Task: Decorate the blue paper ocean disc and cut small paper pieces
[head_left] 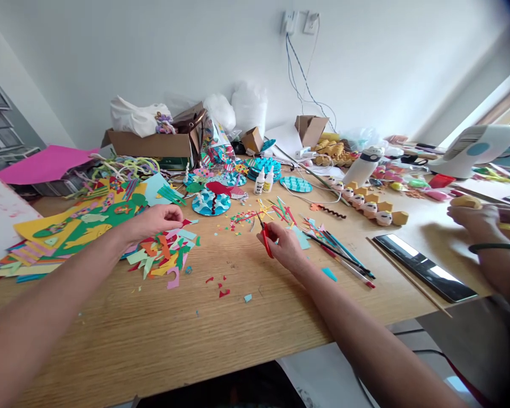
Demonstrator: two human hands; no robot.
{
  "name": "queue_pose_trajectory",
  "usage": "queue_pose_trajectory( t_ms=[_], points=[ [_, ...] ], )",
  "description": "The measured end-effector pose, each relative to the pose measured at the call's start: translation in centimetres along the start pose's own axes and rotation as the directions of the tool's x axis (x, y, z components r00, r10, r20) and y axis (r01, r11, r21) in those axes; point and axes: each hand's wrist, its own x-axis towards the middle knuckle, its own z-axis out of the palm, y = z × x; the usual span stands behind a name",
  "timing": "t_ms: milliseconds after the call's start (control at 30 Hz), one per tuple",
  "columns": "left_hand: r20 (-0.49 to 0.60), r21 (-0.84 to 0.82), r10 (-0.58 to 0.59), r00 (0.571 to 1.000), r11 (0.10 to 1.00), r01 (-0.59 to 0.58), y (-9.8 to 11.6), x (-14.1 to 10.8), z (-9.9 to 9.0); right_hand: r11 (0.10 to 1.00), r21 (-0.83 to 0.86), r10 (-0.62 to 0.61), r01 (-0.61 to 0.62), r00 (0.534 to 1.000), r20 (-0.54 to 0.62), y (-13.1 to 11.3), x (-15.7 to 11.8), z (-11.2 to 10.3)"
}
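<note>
My left hand [164, 221] is over the heap of coloured paper scraps [153, 259], its fingers pinched on a small red paper piece [186, 222]. My right hand [283, 243] is closed around the red handles of a pair of scissors [267, 241], whose blades point up and away over the table. Between and beyond my hands a red paper fish [219, 188] stands on a dark twisted stem above a blue patterned disc [211, 204]. Small red scraps [224, 293] lie on the wood in front of me.
Coloured sheets [93, 226] lie at the left, with a cardboard box [153, 144] behind. Glue bottles [259, 181] stand mid-table. Pens [344, 255], a wooden stick [408, 276], a black phone [423, 266] and egg-carton figures [369, 209] are at the right, near another person's hands [476, 218].
</note>
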Motion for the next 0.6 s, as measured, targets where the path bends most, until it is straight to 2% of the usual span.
queue_pose_trajectory(
  t_ms=[33,100,200,267,333,467,600],
  points=[
    [-0.063,-0.170,-0.029,0.998,0.985,0.018,0.7,-0.6,0.2,0.999,0.027,0.018,-0.018,1.000,-0.012,-0.1,0.1,0.0],
    [-0.118,-0.460,-0.128,0.985,0.886,0.060,2.3,-2.0,1.1,0.990,0.125,0.063,-0.057,0.997,-0.042,-0.9,0.1,-0.2],
    [-0.135,-0.648,-0.184,0.974,0.760,0.054,5.0,-3.9,3.2,0.918,0.385,0.100,-0.093,0.995,0.001,-3.7,-0.4,-0.7],
    [-0.138,-0.703,-0.205,0.969,0.709,0.050,6.3,-4.8,4.7,0.809,0.570,0.091,-0.144,0.988,0.121,-6.3,-1.1,-1.0],
    [-0.175,-0.728,-0.215,0.961,0.685,0.021,7.2,-5.3,5.9,0.759,0.626,0.078,-0.178,0.980,0.184,-8.8,-1.6,-1.1],
    [-0.209,-0.714,-0.189,0.960,0.700,-0.018,8.1,-5.8,7.4,0.785,0.613,0.049,-0.096,0.994,0.093,-11.5,-2.0,-0.8],
    [-0.201,-0.693,-0.168,0.965,0.720,-0.019,8.6,-6.0,8.0,0.747,0.656,0.025,-0.103,0.992,0.127,-11.6,-2.1,-0.1]
  ],
)
